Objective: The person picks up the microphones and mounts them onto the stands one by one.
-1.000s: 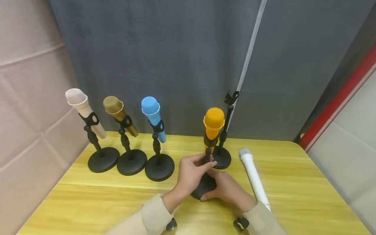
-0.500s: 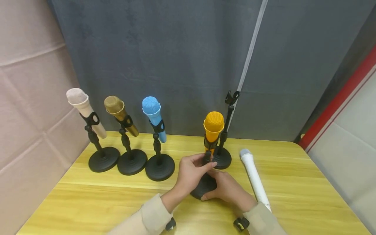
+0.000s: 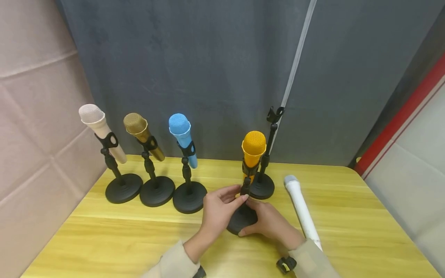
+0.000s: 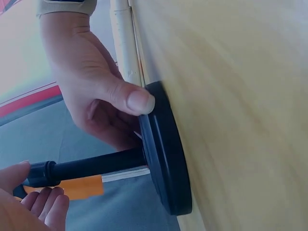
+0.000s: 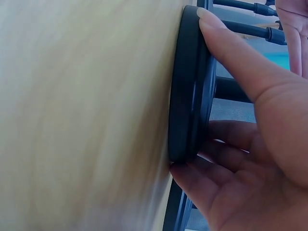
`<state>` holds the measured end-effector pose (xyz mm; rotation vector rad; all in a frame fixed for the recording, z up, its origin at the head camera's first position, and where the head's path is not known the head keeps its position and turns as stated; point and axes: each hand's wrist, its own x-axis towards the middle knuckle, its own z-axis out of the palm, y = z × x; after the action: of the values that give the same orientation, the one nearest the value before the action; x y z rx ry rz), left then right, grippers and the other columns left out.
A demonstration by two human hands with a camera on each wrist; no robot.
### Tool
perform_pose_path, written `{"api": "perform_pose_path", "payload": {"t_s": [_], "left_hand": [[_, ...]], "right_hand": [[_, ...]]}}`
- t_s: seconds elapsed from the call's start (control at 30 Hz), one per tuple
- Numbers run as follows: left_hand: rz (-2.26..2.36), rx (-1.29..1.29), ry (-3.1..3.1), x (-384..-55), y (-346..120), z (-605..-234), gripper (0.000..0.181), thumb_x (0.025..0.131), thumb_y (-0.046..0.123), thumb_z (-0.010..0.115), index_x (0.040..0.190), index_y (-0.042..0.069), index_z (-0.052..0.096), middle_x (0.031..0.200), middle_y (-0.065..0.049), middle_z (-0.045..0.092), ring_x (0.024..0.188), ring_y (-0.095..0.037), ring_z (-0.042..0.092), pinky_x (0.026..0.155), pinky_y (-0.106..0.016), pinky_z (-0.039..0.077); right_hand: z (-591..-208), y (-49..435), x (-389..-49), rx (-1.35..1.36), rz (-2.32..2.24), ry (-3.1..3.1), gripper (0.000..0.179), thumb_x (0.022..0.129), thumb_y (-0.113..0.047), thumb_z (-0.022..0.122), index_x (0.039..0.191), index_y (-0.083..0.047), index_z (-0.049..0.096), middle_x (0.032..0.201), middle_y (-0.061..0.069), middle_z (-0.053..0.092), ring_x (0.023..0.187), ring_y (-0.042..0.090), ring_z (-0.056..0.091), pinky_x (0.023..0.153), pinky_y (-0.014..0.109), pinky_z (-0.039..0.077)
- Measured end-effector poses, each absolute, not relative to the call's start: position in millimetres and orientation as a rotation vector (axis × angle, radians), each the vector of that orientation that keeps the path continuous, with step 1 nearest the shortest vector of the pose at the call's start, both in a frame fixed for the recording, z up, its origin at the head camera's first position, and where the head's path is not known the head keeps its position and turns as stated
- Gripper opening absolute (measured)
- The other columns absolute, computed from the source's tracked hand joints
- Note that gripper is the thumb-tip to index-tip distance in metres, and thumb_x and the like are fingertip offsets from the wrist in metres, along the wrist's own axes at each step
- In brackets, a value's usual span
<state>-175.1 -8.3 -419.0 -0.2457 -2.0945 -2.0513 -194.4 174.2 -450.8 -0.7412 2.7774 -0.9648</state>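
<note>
A yellow microphone sits in the clip of a short black microphone stand, mid-table in the head view. My right hand grips the stand's round base, thumb on the near rim and fingers on the far side; the right wrist view shows this base from close by. Beside the pole is my left hand, fingers loosened and thumb tip at the pole. In the left wrist view the pole passes between that thumb and fingers. Part of the yellow microphone is hidden by its clip.
White, gold and blue microphones stand in black stands at left. A taller stand with a bare clip is behind the yellow microphone. A white microphone lies at right. A grey curtain hangs behind the table.
The yellow microphone's head has tipped lower and toward me. My left hand has loosened round the pole and shifted slightly left. My right hand stays at the base.
</note>
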Motion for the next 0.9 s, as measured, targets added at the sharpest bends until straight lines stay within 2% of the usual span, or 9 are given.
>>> {"api": "perform_pose_path", "payload": {"t_s": [0.13, 0.27, 0.43, 0.63, 0.9], "left_hand": [[-2.055, -0.226, -2.076, -175.9, -3.9, -422.3, 0.035, 0.082, 0.021, 0.086, 0.114, 0.010, 0.077, 0.114, -0.011, 0.077, 0.108, -0.022, 0.074, 0.093, -0.034, 0.059], [-2.077, -0.220, -2.034, -177.1, 1.6, -423.4, 0.033, 0.080, 0.018, 0.087, 0.111, 0.012, 0.077, 0.112, -0.009, 0.077, 0.108, -0.022, 0.074, 0.095, -0.036, 0.059], [-2.112, -0.181, -1.961, -178.3, 10.9, -424.2, 0.032, 0.078, 0.015, 0.089, 0.107, 0.012, 0.077, 0.108, -0.007, 0.076, 0.106, -0.021, 0.073, 0.092, -0.030, 0.060], [-2.062, -0.123, -1.935, -177.5, 20.2, -424.0, 0.035, 0.075, 0.019, 0.091, 0.106, 0.015, 0.076, 0.107, -0.003, 0.076, 0.103, -0.017, 0.074, 0.090, -0.026, 0.060], [-2.055, -0.104, -1.888, -177.7, 24.8, -422.8, 0.034, 0.074, 0.015, 0.091, 0.105, 0.014, 0.076, 0.106, -0.003, 0.075, 0.103, -0.015, 0.073, 0.090, -0.025, 0.059]], "right_hand": [[-451.5, 173.7, -194.6, -0.734, -0.961, 2.781, 0.099, 0.064, -0.051, 0.092, 0.148, -0.018, 0.052, 0.145, 0.006, 0.060, 0.130, 0.025, 0.060, 0.108, 0.049, 0.049], [-451.9, 173.6, -194.1, -0.733, -0.954, 2.806, 0.092, 0.063, -0.049, 0.094, 0.142, -0.019, 0.057, 0.139, 0.004, 0.065, 0.126, 0.023, 0.063, 0.106, 0.048, 0.050], [-452.2, 174.3, -192.5, -0.740, -0.946, 2.819, 0.088, 0.064, -0.048, 0.094, 0.139, -0.018, 0.059, 0.134, 0.002, 0.068, 0.122, 0.022, 0.064, 0.105, 0.047, 0.050], [-453.4, 174.4, -191.1, -0.738, -0.940, 2.837, 0.084, 0.064, -0.047, 0.094, 0.136, -0.017, 0.061, 0.131, 0.002, 0.070, 0.119, 0.021, 0.065, 0.104, 0.045, 0.051], [-453.8, 175.2, -191.4, -0.735, -0.928, 2.836, 0.090, 0.064, -0.050, 0.093, 0.140, -0.017, 0.058, 0.135, 0.004, 0.068, 0.122, 0.023, 0.064, 0.105, 0.047, 0.050]]}}
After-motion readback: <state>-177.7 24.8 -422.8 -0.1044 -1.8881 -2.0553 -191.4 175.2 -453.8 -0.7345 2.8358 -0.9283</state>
